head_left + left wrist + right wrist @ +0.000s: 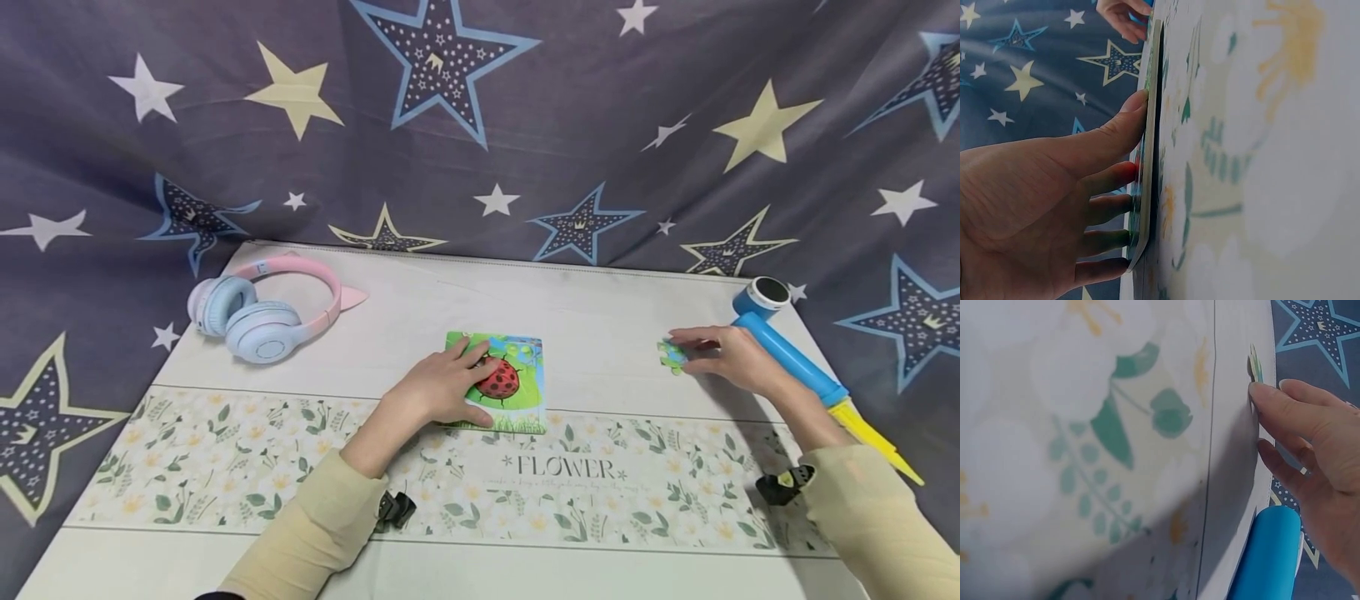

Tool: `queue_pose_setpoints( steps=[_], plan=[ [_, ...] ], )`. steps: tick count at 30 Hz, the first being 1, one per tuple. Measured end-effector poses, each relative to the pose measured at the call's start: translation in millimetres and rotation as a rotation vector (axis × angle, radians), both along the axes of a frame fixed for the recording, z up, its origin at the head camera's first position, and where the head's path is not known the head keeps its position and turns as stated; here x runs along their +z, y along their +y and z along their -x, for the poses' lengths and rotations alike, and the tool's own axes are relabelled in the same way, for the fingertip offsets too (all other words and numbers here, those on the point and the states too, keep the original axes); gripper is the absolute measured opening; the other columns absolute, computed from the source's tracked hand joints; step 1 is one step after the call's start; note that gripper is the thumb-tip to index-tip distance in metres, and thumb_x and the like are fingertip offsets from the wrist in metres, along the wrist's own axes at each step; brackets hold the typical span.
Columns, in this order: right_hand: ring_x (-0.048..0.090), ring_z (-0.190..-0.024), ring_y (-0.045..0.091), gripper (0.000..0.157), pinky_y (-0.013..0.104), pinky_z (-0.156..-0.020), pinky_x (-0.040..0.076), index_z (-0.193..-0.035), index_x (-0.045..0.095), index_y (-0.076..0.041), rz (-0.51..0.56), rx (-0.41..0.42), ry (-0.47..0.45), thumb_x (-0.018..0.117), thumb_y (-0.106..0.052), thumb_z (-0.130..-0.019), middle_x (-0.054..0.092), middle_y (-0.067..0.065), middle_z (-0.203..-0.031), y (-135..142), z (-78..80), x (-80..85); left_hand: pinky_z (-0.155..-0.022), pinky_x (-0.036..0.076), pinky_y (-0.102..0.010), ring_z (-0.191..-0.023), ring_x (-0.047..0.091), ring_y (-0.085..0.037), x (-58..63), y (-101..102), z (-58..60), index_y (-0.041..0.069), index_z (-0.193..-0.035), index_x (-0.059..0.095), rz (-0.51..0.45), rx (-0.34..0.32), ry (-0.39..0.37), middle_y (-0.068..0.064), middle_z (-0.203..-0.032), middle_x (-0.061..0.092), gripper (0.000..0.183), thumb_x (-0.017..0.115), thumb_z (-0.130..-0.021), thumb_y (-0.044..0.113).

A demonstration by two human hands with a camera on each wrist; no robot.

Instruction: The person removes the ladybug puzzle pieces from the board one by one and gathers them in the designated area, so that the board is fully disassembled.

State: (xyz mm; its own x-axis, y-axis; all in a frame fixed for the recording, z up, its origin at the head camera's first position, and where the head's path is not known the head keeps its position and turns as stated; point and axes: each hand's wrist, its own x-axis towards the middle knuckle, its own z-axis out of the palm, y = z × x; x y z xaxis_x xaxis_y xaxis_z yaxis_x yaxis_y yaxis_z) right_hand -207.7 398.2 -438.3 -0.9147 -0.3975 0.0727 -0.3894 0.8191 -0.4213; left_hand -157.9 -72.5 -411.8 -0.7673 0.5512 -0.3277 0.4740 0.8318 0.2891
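Observation:
A square jigsaw puzzle (527,398) with a red ladybug on green lies at the middle of the table. My left hand (438,387) rests on its left side, fingers spread over the picture and thumb near the lower edge. From the side, the left wrist view shows those fingertips on the thin puzzle board (1149,144). Farther right, my right hand (731,358) pinches a small green and blue puzzle piece (670,357) between thumb and fingers. In the right wrist view the piece (1255,369) stands tilted, close over the white table surface.
Pink and blue cat-ear headphones (273,321) lie at the back left. Beside my right forearm is a blue tube (791,358) with a yellow pointed end (873,437). A short blue cylinder (757,298) with a dark top stands behind it. A star-patterned cloth (450,183) hangs along the back.

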Motion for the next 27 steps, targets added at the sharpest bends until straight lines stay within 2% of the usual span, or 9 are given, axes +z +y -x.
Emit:
queue_pose_setpoints(
  steps=[5,9,12,14,17,20,23,27],
  plan=[
    [0.075,-0.101,0.023,0.053,0.025,-0.085,0.061,-0.130,0.073,-0.011,0.032,0.009,-0.002,0.088,-0.009,-0.079,0.077,0.013,-0.122,3.5,-0.8,1.4,-0.127,0.028,-0.059,-0.162,0.011,-0.036,-0.4,1.1,0.3,0.022,-0.163,0.034,-0.004,0.002,0.001,-0.007,-0.175,0.015,0.091,0.074,-0.088,0.057],
    [0.073,-0.103,0.009,0.050,0.020,-0.087,0.059,-0.132,0.071,-0.008,0.103,0.008,-0.003,0.085,-0.008,-0.083,0.076,0.015,-0.124,1.7,-2.0,5.8,-0.127,0.028,-0.059,-0.162,0.011,-0.036,-0.9,1.0,0.7,0.022,-0.163,0.034,-0.006,-0.003,0.001,-0.007,-0.175,0.015,0.091,0.074,-0.089,0.057],
    [0.068,-0.106,-0.001,0.046,0.014,-0.089,0.056,-0.133,0.070,-0.010,0.169,-0.050,-0.008,0.082,-0.012,-0.089,0.074,0.014,-0.127,-7.2,-2.2,10.6,-0.127,0.029,-0.059,-0.162,0.011,-0.036,-0.6,-0.4,0.8,0.022,-0.163,0.034,0.000,0.002,0.004,-0.007,-0.175,0.015,0.091,0.073,-0.089,0.058],
    [0.066,-0.107,-0.004,0.043,0.010,-0.089,0.053,-0.134,0.070,-0.014,0.225,-0.108,-0.009,0.080,-0.016,-0.092,0.074,0.012,-0.129,-16.3,-3.8,13.7,-0.127,0.029,-0.058,-0.162,0.011,-0.036,-1.2,-1.3,0.8,0.022,-0.163,0.034,0.007,0.005,0.008,-0.008,-0.175,0.015,0.092,0.073,-0.088,0.058],
    [0.068,-0.107,0.000,0.042,0.007,-0.088,0.051,-0.135,0.070,-0.019,0.325,-0.185,-0.006,0.078,-0.020,-0.094,0.074,0.011,-0.130,-32.3,-6.4,17.2,-0.127,0.029,-0.058,-0.162,0.011,-0.037,-2.3,-2.3,1.4,0.022,-0.163,0.033,0.015,0.000,0.017,-0.008,-0.175,0.015,0.092,0.073,-0.089,0.059],
    [0.070,-0.109,0.005,0.044,0.007,-0.089,0.051,-0.139,0.067,-0.021,0.389,-0.211,-0.019,0.075,-0.024,-0.096,0.072,0.013,-0.131,-49.8,-9.8,19.8,-0.126,0.029,-0.059,-0.162,0.011,-0.037,-3.2,-2.4,2.1,0.021,-0.163,0.033,0.018,-0.008,0.016,-0.009,-0.175,0.015,0.092,0.072,-0.089,0.059],
    [0.071,-0.110,0.009,0.045,0.009,-0.090,0.052,-0.140,0.066,-0.020,0.435,-0.189,-0.034,0.074,-0.024,-0.097,0.072,0.013,-0.131,-67.5,-10.5,21.3,-0.126,0.029,-0.059,-0.162,0.011,-0.037,-2.7,-1.7,2.2,0.021,-0.163,0.032,0.025,-0.014,0.011,-0.009,-0.175,0.014,0.092,0.072,-0.090,0.059],
    [0.072,-0.110,0.013,0.045,0.015,-0.095,0.054,-0.140,0.065,-0.014,0.504,-0.122,-0.043,0.074,-0.016,-0.096,0.073,0.013,-0.131,-90.8,-8.1,21.7,-0.126,0.030,-0.058,-0.162,0.011,-0.037,-1.4,0.4,2.3,0.021,-0.163,0.032,0.031,-0.017,0.014,-0.008,-0.175,0.014,0.092,0.071,-0.089,0.060]
  ],
)
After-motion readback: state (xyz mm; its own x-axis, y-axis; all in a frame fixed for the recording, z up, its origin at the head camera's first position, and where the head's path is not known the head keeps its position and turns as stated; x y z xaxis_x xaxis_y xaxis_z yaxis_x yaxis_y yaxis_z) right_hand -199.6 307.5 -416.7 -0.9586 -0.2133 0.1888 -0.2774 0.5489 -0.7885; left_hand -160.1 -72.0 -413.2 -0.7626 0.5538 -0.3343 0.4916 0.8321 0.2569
